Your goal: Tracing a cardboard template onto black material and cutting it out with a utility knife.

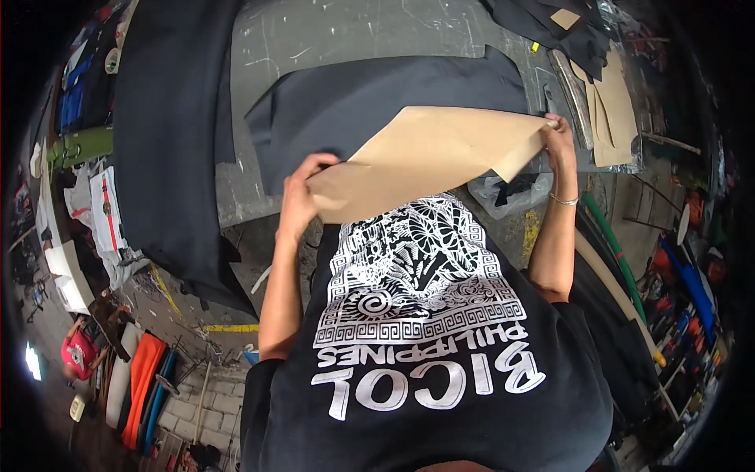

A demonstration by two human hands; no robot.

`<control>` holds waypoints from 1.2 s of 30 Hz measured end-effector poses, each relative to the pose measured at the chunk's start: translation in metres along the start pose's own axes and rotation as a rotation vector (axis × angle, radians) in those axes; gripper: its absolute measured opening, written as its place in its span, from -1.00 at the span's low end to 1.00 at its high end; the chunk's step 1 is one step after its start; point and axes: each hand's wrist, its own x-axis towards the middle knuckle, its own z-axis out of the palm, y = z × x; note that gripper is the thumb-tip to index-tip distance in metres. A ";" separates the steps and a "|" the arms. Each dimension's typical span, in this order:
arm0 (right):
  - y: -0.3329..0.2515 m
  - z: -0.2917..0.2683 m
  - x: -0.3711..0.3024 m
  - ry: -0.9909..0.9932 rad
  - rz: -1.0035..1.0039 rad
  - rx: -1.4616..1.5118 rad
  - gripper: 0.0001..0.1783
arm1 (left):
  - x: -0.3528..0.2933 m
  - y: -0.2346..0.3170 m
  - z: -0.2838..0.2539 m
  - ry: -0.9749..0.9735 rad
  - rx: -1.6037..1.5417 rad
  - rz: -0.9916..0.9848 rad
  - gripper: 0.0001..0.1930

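Observation:
A large sheet of brown paper (440, 149) stretches between my two hands, tilted and slightly bent, with one corner folded down near the right side. At its left end, my left hand (300, 193) is closed on the paper's edge. My right hand (559, 145) pinches the upper right corner. Behind and partly under the sheet lies a piece of black fabric (377, 86), flat on the grey worktable (346, 31). The paper covers the fabric's near part.
A long black fabric length (169, 118) drapes over the table's left side. More brown paper pieces (613, 118) and dark scraps (550, 31) lie at the far right. A clear plastic bag (511, 195) is below the table edge. Another person in red (79, 350) is at the lower left.

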 end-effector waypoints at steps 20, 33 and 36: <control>-0.008 0.047 0.005 0.081 -0.204 -0.087 -0.65 | 0.036 -0.003 0.002 0.311 0.862 0.340 -0.46; 0.013 -0.022 0.024 0.327 -0.282 -0.223 -0.60 | 0.079 -0.013 0.101 -0.005 0.861 0.536 -0.37; 0.001 -0.022 0.017 0.508 -0.411 -0.654 -0.57 | 0.072 -0.021 0.082 0.044 0.889 0.474 -0.39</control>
